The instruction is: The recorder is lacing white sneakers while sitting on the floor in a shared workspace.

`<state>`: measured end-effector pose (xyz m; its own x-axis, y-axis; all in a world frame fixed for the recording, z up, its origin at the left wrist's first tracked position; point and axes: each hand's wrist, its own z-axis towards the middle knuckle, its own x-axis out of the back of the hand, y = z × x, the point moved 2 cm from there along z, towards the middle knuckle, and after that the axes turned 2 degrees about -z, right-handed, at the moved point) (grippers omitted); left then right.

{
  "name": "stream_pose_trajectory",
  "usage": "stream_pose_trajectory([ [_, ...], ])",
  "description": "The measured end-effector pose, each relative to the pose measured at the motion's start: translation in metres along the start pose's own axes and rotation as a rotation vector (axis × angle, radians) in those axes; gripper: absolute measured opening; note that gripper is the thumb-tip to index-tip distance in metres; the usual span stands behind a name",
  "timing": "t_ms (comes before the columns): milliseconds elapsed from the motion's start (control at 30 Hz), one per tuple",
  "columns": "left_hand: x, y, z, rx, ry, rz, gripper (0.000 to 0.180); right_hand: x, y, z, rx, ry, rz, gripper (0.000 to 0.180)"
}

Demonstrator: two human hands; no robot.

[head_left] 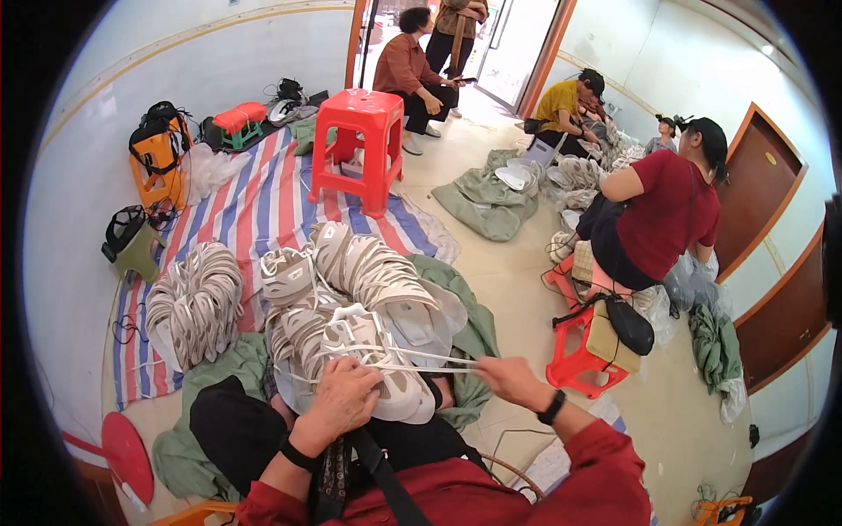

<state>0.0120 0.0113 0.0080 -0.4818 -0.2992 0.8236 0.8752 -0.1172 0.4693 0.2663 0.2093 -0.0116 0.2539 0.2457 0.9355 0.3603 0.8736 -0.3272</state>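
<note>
A white and beige shoe upper (373, 351) rests on my lap, on top of a stack of similar uppers. My left hand (344, 396) presses down on its near end, fingers curled over it. My right hand (507, 377) is off to the right, pinching a white lace (430, 359) that runs taut from the upper. More stacked shoe uppers (351, 272) curve away in front of me, and another bundle (195, 302) lies to the left on the striped sheet.
A red plastic stool (355, 145) stands ahead on a striped sheet (254, 210). A person in a red shirt (662, 215) sits at right near a small red stool (579, 355). Other people sit by the doorway. Green cloth (487, 197) lies on the floor.
</note>
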Motion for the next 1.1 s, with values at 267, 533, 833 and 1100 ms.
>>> stream_pose_trajectory([
  [267, -0.01, -0.004, -0.009, -0.035, -0.003, 0.003, 0.026, -0.039, 0.063, -0.164, -0.31, 0.05, -0.108, 0.01],
  [533, -0.007, -0.006, -0.003, 0.015, -0.038, -0.043, 0.025, -0.062, 0.067, -0.141, -0.376, 0.172, 0.068, 0.013],
  [833, -0.014, -0.009, -0.006, 0.015, 0.012, -0.092, 0.022, 0.033, 0.019, -0.06, -0.483, 0.702, 1.163, 0.025],
  [1100, -0.01, -0.005, -0.009, 0.052, -0.04, -0.076, 0.025, 0.109, -0.05, -0.079, -0.329, 0.153, 0.991, 0.028],
])
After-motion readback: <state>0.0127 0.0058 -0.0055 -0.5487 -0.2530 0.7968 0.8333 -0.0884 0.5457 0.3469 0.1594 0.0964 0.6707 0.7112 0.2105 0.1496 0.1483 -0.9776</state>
